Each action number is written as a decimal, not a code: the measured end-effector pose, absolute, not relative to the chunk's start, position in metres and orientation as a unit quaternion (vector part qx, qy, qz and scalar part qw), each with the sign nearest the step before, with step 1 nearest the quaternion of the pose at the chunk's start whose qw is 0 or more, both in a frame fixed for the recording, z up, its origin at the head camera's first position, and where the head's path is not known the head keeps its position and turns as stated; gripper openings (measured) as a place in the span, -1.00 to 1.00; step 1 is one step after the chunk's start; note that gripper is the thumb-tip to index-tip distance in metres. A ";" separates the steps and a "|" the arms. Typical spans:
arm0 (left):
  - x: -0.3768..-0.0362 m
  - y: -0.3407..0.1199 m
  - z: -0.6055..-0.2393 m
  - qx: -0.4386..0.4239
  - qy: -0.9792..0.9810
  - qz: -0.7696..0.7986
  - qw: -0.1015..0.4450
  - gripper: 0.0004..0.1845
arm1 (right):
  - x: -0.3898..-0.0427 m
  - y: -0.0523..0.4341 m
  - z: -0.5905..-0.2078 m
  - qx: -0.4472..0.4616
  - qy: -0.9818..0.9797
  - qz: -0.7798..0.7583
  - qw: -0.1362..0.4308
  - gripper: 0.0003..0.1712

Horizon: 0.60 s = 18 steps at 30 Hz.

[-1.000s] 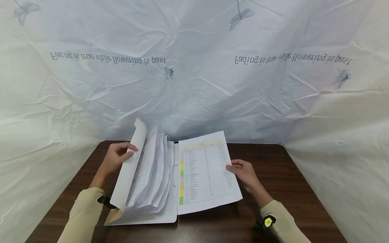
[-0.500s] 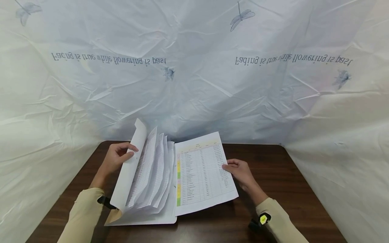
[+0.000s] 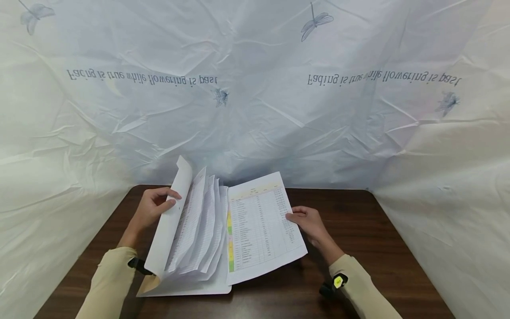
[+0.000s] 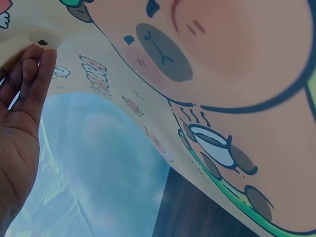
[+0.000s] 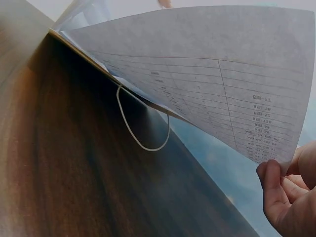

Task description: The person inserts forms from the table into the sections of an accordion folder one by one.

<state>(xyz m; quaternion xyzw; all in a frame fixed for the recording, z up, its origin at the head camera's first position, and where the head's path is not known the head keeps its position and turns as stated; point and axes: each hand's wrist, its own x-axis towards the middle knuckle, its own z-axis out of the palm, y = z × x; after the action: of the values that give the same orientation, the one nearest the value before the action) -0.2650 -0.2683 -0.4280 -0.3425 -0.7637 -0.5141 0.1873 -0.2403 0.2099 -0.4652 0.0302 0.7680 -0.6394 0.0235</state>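
A file folder [image 3: 165,239] lies spread on the table, its left cover raised and curling. My left hand [image 3: 150,207] holds that cover between thumb and fingers at its edge. In the left wrist view, the cover's outside [image 4: 207,59] shows a cartoon animal, and the fingers [image 4: 42,66] are at a pale round button [image 4: 44,39]. Several printed papers [image 3: 199,230] stand fanned inside the folder. My right hand [image 3: 311,223] pinches the right edge of a printed sheet [image 3: 259,235] with coloured cells down its left side. The sheet's left edge overlaps the folder's right edge.
A dark wooden table [image 3: 358,239] lies under everything. White sheeting [image 3: 255,110] with printed words and dragonflies rises behind it and at both sides. A pale elastic loop [image 5: 143,143] hangs from the folder's edge in the right wrist view.
My right hand has moved left with the printed sheet, whose left edge now sits further over the folder. The left hand and the raised cover look unmoved.
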 end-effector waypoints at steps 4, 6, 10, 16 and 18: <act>-0.264 -0.268 -0.427 -0.345 -0.762 -0.515 0.187 -0.77 | -0.243 0.210 -0.466 0.038 0.763 -0.645 0.023 -0.59; -0.264 -0.267 -0.427 -0.347 -0.761 -0.515 0.189 -0.77 | -0.245 0.210 -0.467 0.040 0.764 -0.644 0.023 -0.60; -0.264 -0.268 -0.428 -0.345 -0.762 -0.513 0.191 -0.77 | -0.247 0.209 -0.468 0.035 0.767 -0.640 0.035 -0.62; -0.263 -0.269 -0.427 -0.340 -0.765 -0.513 0.188 -0.78 | -0.246 0.206 -0.468 0.020 0.769 -0.637 0.053 -0.62; -0.262 -0.269 -0.426 -0.341 -0.765 -0.513 0.189 -0.78 | -0.247 0.206 -0.467 0.016 0.771 -0.635 0.054 -0.63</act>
<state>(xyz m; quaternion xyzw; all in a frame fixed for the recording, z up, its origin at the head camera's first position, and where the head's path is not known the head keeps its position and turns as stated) -0.2625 -0.2688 -0.4261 -0.3410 -0.7648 -0.5127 0.1894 -0.2466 0.2057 -0.4673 0.0158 0.7706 -0.6349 0.0541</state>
